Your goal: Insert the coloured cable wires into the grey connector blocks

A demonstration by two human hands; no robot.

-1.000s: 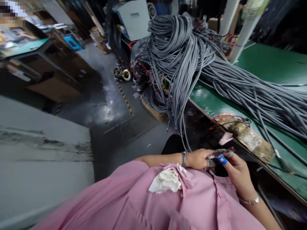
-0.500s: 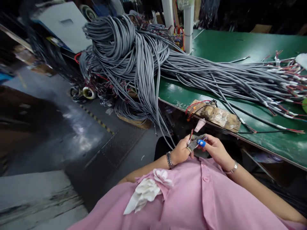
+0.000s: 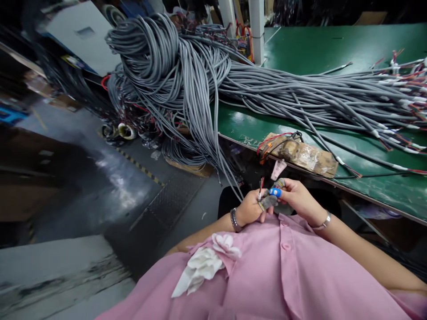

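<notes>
My left hand (image 3: 251,209) is closed around the end of a grey cable (image 3: 237,190), whose stripped red and dark wires (image 3: 261,186) stick up above the fingers. A grey finger cover is on the left thumb. My right hand (image 3: 296,194) meets it at the fingertips, thumb and fingers pinched together, with a blue wrap (image 3: 275,192) around the thumb and a grey cover on a finger. What lies between the right fingertips is hidden. Both hands are close in front of the pink shirt (image 3: 260,262), below the bench edge.
A large bundle of grey cables (image 3: 283,89) lies along the green bench (image 3: 320,44), coiled at its left end. A taped wooden block (image 3: 310,158) with a red and black lead sits at the bench edge, beside a pink clip-like piece (image 3: 278,170). A white post (image 3: 256,35) stands behind.
The right thumb and fingers have moved slightly left, closer to the left fingertips. The left thumb now lies across toward the right hand. The view has shifted a little.
</notes>
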